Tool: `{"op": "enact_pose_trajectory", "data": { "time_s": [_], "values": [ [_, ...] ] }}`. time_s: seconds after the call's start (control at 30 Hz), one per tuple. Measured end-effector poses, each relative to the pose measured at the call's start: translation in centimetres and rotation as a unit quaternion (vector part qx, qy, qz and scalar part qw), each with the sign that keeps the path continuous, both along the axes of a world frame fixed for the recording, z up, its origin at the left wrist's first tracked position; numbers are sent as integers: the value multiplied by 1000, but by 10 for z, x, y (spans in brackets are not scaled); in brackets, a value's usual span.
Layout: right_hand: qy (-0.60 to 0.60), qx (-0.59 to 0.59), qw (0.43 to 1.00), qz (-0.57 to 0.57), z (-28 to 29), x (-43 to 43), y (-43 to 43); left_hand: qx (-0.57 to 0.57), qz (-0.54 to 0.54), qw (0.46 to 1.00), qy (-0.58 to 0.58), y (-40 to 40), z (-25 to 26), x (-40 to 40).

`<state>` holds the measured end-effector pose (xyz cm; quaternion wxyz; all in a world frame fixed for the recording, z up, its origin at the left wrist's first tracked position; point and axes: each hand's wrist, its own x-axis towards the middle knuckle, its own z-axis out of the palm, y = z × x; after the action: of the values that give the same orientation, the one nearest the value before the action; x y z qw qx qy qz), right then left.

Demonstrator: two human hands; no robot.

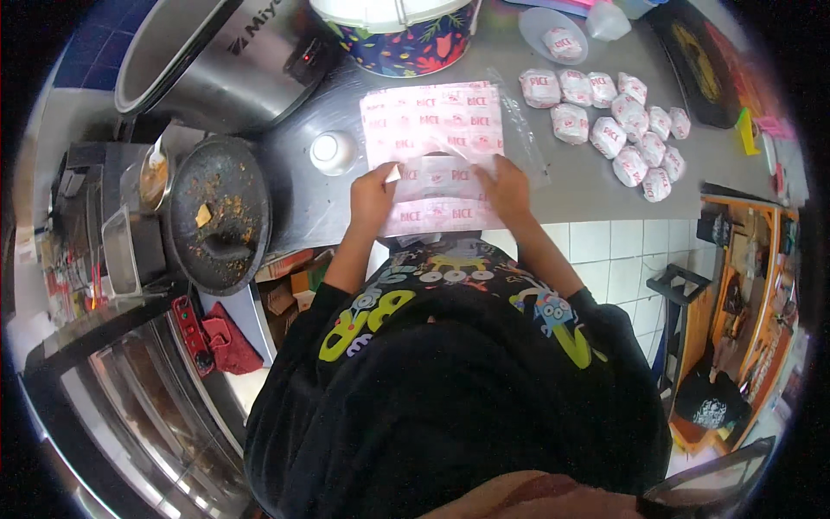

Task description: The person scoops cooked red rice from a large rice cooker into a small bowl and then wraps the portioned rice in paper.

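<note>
My left hand (pixel 373 198) grips the left edge of a printed paper wrapper (pixel 438 175), a pale folded corner showing at its thumb. The wrapper's right edge is held by my right hand (pixel 508 193). Its near side is folded over, and a dark patch shows along its far edge; what lies inside is hidden. Beneath it lies a stack of pink-and-white printed wrapping paper (pixel 431 117) on the steel counter. A small white cup or bowl (pixel 332 153) stands left of the stack. To the right are several paper-wrapped bundles (pixel 572 123), grouped loosely on the counter.
A large steel rice cooker (pixel 259 71) and a patterned bucket (pixel 415 42) stand at the back. At left are a dark pan (pixel 220 214) with food bits and a bowl with a spoon (pixel 154 178). Another bundle sits on a pale plate (pixel 528 39); a black tray (pixel 694 65) is far right.
</note>
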<state>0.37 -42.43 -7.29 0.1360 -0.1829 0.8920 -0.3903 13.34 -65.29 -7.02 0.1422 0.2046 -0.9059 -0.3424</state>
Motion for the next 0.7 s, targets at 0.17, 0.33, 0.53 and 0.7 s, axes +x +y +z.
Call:
{"op": "enact_pose_trajectory", "data": {
  "time_s": [0.17,0.33,0.53,0.7],
  "values": [
    [258,112,956,83,16,5,-16,-95,35,995,21,20,36,-18],
    [233,174,935,201,32,-26,-29,-150,-237,942,182,41,39,-5],
    [205,92,946,236,30,-76,-94,-197,-194,951,141,52,23,1],
    [120,214,921,303,29,-114,-112,-200,-176,959,100,60,23,0]
  ]
}}
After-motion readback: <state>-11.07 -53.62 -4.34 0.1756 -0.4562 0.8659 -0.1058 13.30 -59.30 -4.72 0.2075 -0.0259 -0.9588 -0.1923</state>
